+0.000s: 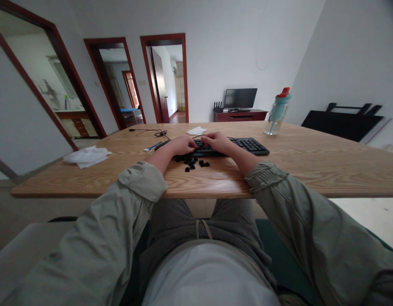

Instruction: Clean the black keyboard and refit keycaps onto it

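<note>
A black computer keyboard [252, 146] lies on the wooden table in front of me, its right part in plain sight and its left part partly covered by my hands. My left hand [181, 145] is closed at the keyboard's left end, its curled fingertips against the keys. Over the left-middle keys, my right hand [218, 141] bends its fingers and thumb down in a pinch; anything between them is too small to make out. Several loose black keycaps [192, 163] are scattered on the table just in front of the keyboard, below my hands.
Left of the keyboard lie a slim brush with a blue-and-white end [152, 148] and a coiled black cable [160, 133]. White tissues [87, 156] rest at the table's left, another tissue [197, 131] behind the keyboard. A clear bottle with a red-topped lid [277, 112] stands back right.
</note>
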`<action>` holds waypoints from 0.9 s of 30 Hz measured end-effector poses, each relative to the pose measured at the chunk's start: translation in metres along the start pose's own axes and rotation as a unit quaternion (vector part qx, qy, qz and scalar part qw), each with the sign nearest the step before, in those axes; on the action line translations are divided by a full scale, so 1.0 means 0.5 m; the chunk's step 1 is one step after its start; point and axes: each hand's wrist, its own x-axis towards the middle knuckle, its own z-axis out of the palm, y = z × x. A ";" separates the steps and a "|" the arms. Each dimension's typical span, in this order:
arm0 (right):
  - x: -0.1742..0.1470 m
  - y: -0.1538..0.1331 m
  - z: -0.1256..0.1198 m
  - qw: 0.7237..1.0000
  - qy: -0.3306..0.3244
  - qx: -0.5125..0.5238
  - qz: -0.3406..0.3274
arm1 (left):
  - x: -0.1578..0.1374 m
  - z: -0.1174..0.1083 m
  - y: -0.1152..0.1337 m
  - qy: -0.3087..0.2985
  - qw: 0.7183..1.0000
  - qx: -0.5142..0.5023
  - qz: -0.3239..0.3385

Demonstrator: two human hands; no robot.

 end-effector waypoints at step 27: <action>-0.010 -0.009 -0.008 0.999 -0.020 -0.043 0.000 | -0.031 0.023 0.007 0.030 0.996 0.085 0.010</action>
